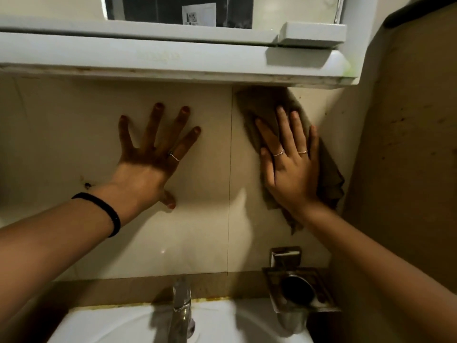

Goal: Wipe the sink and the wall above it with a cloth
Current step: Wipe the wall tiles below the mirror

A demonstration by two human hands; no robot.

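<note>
The beige tiled wall (197, 219) rises above a white sink (118, 323) at the bottom of the head view. My right hand (289, 164) lies flat with straight fingers on a brown cloth (259, 105), pressing it against the wall just under the cabinet shelf at the upper right. The cloth's lower end (331, 184) hangs loose past my wrist. My left hand (150, 154) is spread flat against the bare tile to the left, fingers apart, holding nothing.
A white mirror cabinet with a shelf (173, 60) juts out right above both hands. A chrome tap (181, 308) stands at the sink's back edge. A metal soap holder (296, 290) is fixed to the wall at lower right. A brown side wall (408, 144) closes the right.
</note>
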